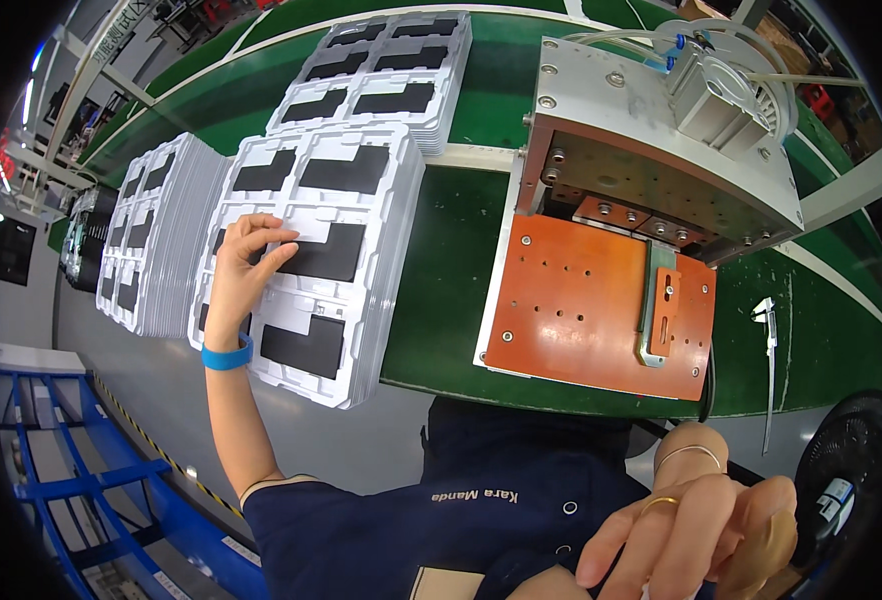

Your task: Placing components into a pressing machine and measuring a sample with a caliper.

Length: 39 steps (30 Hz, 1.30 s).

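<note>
My left hand (pixel 246 262) reaches over the nearest stack of white moulded trays (pixel 381 300) and rests its fingers on a black rectangular part (pixel 326 252) in the middle row; whether it grips it I cannot tell. A blue band circles that wrist. My right hand (pixel 701 535) hangs low at the bottom right, close to my body, with the fingers loosely apart and a gold ring on one; nothing shows in it. Other black parts (pixel 303 347) lie in the tray's pockets.
More stacks of white trays stand to the left (pixel 151 235) and farther back (pixel 386 75). A metal press with an orange plate (pixel 581 300) sits on the green belt (pixel 441 280). Tweezers (pixel 767 350) lie right of it. A black fan (pixel 846 470) and blue racks (pixel 81 480) flank me.
</note>
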Available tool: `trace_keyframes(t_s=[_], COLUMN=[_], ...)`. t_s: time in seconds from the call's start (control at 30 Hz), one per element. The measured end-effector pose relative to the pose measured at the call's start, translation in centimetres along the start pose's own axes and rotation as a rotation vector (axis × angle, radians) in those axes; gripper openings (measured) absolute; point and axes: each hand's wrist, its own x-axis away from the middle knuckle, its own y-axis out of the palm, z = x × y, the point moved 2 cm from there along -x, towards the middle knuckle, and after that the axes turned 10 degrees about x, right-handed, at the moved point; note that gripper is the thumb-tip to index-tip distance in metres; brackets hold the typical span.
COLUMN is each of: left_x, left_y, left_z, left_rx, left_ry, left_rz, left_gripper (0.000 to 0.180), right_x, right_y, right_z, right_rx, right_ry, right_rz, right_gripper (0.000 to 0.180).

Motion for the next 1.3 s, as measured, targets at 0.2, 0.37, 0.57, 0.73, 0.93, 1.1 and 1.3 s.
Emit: trace_keyframes(t_s=[0.2, 0.37, 0.57, 0.73, 0.93, 1.1, 1.3], left_x=[-0.4, -4.1, -10.6, -11.0, -10.2, -4.4, -2.5], left_y=[1.1, -0.1, 2.8, 4.4, 1.5, -6.3, -3.8], left_z=[1.5, 0.4, -1.3, -1.6, -0.5, -5.0, -5.7], left_rx=[-0.089, -0.166, -0.258, -0.437, -0.229, -0.436, -0.562], left_ry=[0.006, 0.235, 0.268, 0.332, 0.334, 0.076, 0.208], left_rz=[-0.066, 0.032, -0.001, 0.051, 0.122, 0.256, 0.133], left_gripper=[0.014, 0.018, 0.021, 0.021, 0.02, 0.021, 0.026], right_x=[-1.2, -0.9, -0.3, 0.4, 0.8, -0.9, 0.2], right_y=[-0.3, 4.0, 0.2, 1.4, 1.0, 0.0, 0.8], right_z=[-2.1, -0.6, -1.0, 1.2, 2.4, 0.2, 3.4], right_rx=[0.083, -0.223, -0.159, -0.155, -0.173, -0.265, -0.172], right_ry=[0.185, 0.096, 0.052, -0.185, -0.308, -0.056, -0.289], right_rz=[-0.012, 0.513, -0.024, 0.113, 0.117, 0.102, 0.146], right_gripper=[0.008, 0.019, 0.016, 0.016, 0.013, 0.01, 0.01])
